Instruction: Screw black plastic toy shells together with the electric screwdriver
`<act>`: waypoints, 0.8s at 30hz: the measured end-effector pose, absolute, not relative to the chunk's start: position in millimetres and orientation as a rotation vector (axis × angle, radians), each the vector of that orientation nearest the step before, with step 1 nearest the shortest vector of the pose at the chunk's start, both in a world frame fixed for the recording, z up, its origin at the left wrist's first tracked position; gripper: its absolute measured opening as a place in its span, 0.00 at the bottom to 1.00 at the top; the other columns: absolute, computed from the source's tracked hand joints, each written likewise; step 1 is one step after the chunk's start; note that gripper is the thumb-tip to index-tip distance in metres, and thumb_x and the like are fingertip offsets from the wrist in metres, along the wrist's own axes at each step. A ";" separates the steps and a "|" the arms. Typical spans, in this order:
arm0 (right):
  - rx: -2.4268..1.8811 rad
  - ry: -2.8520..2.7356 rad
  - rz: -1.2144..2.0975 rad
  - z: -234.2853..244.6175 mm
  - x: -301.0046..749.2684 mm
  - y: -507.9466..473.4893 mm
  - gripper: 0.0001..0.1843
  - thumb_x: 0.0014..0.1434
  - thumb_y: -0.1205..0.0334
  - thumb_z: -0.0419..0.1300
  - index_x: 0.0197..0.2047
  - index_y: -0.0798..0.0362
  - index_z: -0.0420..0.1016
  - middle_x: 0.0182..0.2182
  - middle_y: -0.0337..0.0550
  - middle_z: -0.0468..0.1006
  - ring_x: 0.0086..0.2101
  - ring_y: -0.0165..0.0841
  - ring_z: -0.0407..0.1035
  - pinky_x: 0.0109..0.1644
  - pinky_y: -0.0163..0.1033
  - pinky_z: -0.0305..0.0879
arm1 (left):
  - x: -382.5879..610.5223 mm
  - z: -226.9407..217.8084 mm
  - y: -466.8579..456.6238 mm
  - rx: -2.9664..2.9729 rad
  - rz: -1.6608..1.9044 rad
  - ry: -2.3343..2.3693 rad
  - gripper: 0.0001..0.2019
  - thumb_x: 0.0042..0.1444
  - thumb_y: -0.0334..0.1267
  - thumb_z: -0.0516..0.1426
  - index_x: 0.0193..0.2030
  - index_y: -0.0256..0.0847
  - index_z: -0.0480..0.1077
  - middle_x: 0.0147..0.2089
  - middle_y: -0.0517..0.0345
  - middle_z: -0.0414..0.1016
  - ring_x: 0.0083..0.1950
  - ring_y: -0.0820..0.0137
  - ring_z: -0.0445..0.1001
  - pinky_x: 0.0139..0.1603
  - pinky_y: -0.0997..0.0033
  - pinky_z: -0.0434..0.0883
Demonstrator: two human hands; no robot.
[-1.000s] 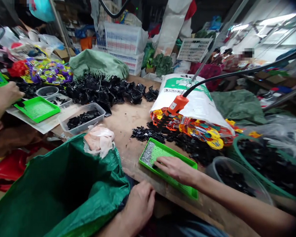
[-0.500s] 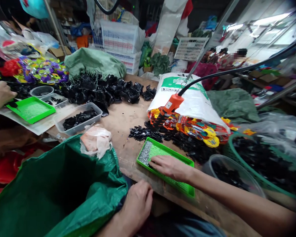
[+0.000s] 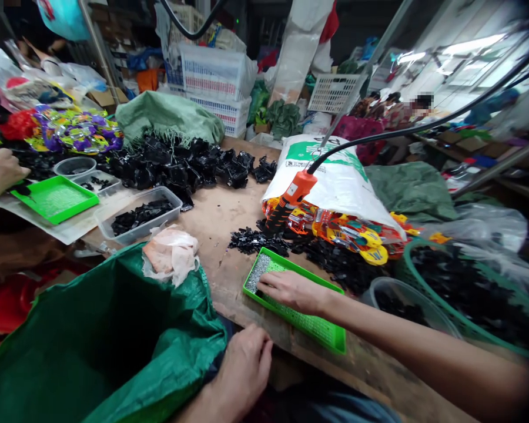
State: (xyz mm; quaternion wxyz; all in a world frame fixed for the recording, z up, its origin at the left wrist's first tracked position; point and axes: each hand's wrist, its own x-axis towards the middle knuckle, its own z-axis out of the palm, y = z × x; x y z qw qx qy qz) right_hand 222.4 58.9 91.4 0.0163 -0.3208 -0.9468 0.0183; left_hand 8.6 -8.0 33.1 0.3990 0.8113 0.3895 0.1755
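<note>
Right hand (image 3: 291, 292) lies palm down, fingers flat and open, gripping nothing, on a shallow bright green perforated plastic tray (image 3: 321, 332) at the near edge of the wooden bench (image 3: 220, 205). Its fingertips touch a small heap of grey metallic bits (image 3: 258, 273) in the tray's left corner. Left hand (image 3: 244, 367) curls loosely at the bench's near edge, just beside a green woven sack (image 3: 106, 346) with an open mouth; whether it holds anything cannot be told. Crumpled pale pink cloth (image 3: 171, 255) sits on the sack's rim.

Farther along the bench, a clear plastic box (image 3: 136, 214) holds black plastic pieces, and more lie loose beside a white sack (image 3: 335, 182) spilling colourful packets under an orange-handled tool (image 3: 293, 194). At the far left, another person's hand (image 3: 0, 173) rests near a second green tray (image 3: 55, 198), below a large heap of black pieces (image 3: 171, 164).
</note>
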 end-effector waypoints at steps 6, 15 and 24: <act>-1.042 -2.945 0.029 103.2 223.6 71.3 0.16 0.68 0.72 0.44 0.53 0.57 0.68 0.39 0.49 0.72 0.38 0.34 0.69 0.39 0.39 0.69 | 9.4 33.5 -8.3 2.079 0.461 0.982 0.10 0.63 0.32 0.47 0.34 0.41 0.67 0.35 0.55 0.71 0.36 0.69 0.71 0.38 0.71 0.64; -1.094 -2.868 0.068 103.3 242.7 58.8 0.16 0.69 0.70 0.43 0.51 0.54 0.69 0.41 0.49 0.72 0.38 0.34 0.68 0.40 0.39 0.69 | 9.1 33.5 -7.7 2.070 0.448 0.980 0.11 0.64 0.33 0.46 0.35 0.41 0.67 0.36 0.55 0.72 0.37 0.69 0.71 0.38 0.71 0.65; -1.043 -2.913 0.083 94.0 229.9 41.8 0.14 0.68 0.70 0.45 0.48 0.56 0.70 0.36 0.48 0.71 0.34 0.34 0.66 0.37 0.39 0.66 | 8.1 26.2 -6.6 1.978 0.542 0.927 0.09 0.62 0.35 0.49 0.37 0.42 0.70 0.38 0.51 0.74 0.40 0.66 0.73 0.41 0.69 0.69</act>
